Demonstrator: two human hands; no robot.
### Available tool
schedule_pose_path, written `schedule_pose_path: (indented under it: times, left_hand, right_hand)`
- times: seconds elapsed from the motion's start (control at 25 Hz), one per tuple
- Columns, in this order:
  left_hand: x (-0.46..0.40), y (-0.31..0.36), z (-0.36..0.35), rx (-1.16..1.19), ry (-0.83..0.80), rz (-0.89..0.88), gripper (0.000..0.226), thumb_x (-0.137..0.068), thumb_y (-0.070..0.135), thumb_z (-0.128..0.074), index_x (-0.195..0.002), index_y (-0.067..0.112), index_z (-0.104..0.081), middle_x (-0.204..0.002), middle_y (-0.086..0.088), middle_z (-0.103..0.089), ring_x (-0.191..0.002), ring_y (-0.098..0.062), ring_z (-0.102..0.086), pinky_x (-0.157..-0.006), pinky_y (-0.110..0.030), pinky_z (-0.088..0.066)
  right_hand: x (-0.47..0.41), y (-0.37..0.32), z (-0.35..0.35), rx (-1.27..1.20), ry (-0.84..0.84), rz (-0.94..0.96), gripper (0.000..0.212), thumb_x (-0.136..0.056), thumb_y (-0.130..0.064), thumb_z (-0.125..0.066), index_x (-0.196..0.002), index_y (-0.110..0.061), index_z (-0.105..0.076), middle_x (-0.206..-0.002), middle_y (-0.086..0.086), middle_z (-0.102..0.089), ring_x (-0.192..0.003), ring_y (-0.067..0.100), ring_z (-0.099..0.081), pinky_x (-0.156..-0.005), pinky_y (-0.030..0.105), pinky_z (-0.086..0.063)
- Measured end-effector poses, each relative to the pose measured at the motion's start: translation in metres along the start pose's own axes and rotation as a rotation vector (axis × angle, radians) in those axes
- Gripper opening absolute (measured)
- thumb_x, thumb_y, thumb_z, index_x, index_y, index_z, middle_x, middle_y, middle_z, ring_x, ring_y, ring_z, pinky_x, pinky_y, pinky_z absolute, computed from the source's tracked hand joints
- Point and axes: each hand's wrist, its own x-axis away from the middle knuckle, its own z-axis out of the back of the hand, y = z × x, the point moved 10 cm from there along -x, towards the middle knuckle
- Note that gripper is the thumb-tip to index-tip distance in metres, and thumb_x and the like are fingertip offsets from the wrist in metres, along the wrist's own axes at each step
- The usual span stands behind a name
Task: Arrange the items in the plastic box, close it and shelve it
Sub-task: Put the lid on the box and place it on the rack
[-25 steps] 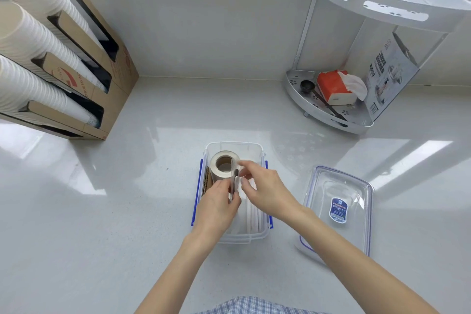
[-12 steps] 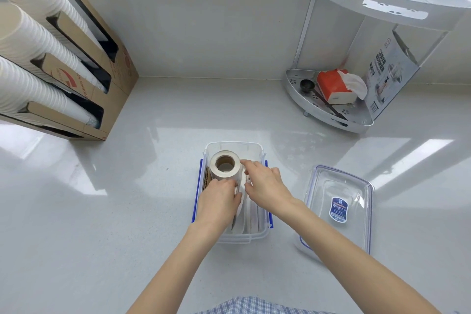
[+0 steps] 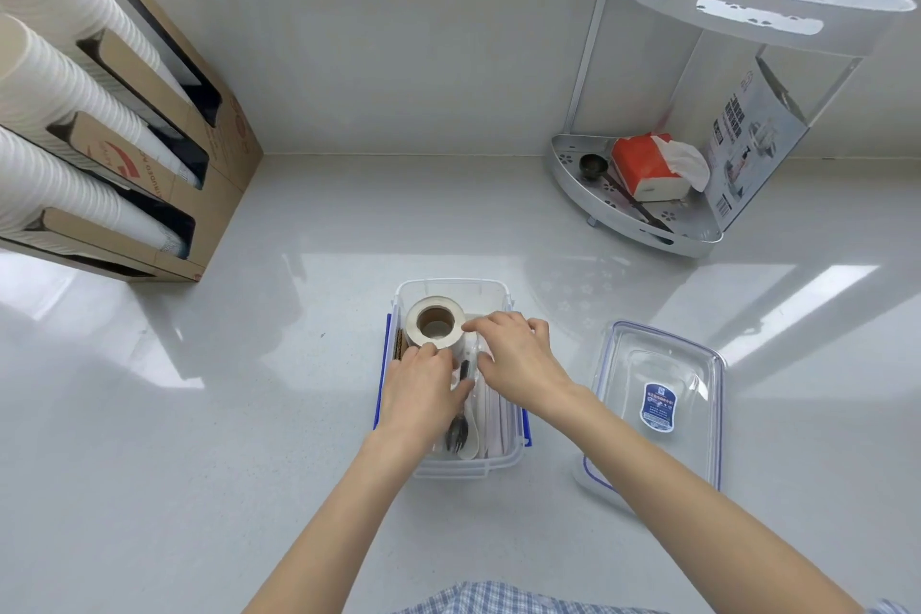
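Observation:
A clear plastic box with blue clips stands open on the white counter in front of me. Inside, a roll of tape stands at the far left end, with white packets lying lengthwise beside it. A wrapped black fork lies among them, its tines toward me. My left hand presses down on the fork packet, gripping its handle end. My right hand is over the box, fingertips touching the roll's edge and the packets. The clear lid lies to the right of the box.
A white two-tier corner rack stands at the back right, holding an orange tissue pack, a black scoop and a printed card. Cardboard holders with stacks of white cups line the left side.
The fork packet, held upright by both hands a second ago, now lies flat in the box. Both hands have lowered into the box with it.

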Motion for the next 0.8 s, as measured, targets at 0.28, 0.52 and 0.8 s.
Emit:
schedule_pose_path:
  times: [0.28,0.52,0.8]
  left_hand:
    - [0.003,0.044,0.026,0.325,0.123,-0.086,0.027,-0.091,0.022,-0.040,-0.111,0.013,-0.056,-0.109,-0.006,-0.062,-0.094,-0.022,-0.060,-0.079,-0.034,-0.047]
    - [0.005,0.111,-0.004,0.431,0.049,-0.199,0.030,-0.091,0.015,-0.041,-0.116,0.009,-0.056,-0.112,-0.010,-0.065,-0.102,-0.025,-0.060,-0.090,-0.034,-0.046]
    - [0.012,0.140,-0.075,0.290,-0.219,-0.080,0.041,-0.092,0.019,-0.038,-0.128,0.001,-0.039,-0.133,-0.017,-0.044,-0.123,-0.031,-0.040,-0.098,-0.037,-0.037]
  right_hand:
    - [0.038,0.052,0.043,-0.279,0.236,-0.175,0.034,-0.091,-0.012,-0.043,-0.123,-0.018,-0.051,-0.128,0.006,-0.052,-0.125,0.022,-0.041,-0.104,0.035,-0.025]
    - [0.096,0.137,0.053,-0.350,0.293,-0.485,0.036,-0.090,-0.016,-0.043,-0.126,-0.016,-0.047,-0.129,0.012,-0.047,-0.120,0.028,-0.045,-0.106,0.043,-0.032]
    - [0.160,0.205,0.027,-0.288,0.186,-0.804,0.055,-0.090,-0.020,-0.046,-0.138,-0.005,-0.023,-0.132,0.021,-0.033,-0.125,0.037,-0.032,-0.102,0.042,-0.034]
